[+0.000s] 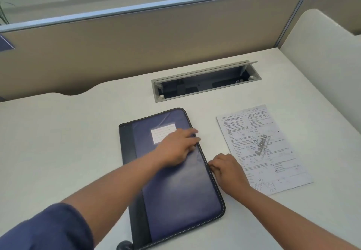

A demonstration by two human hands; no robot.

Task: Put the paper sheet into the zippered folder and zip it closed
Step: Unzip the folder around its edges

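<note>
A dark blue zippered folder [175, 191] with a black spine and a white label lies flat and closed on the desk in front of me. My left hand [175, 146] rests flat on its cover near the right edge, fingers spread. My right hand [226, 168] is curled at the folder's right edge, fingertips pinched at the zipper track; whether it holds the zipper pull is hidden. The printed paper sheet [267, 144] lies flat on the desk just right of the folder, partly under my right wrist.
The white desk [68, 142] has an open cable tray [205, 83] with a raised lid behind the folder. A beige partition [136, 50] bounds the back, a cream side panel [322, 64] the right. A small dark round object [124, 245] sits at the folder's near corner.
</note>
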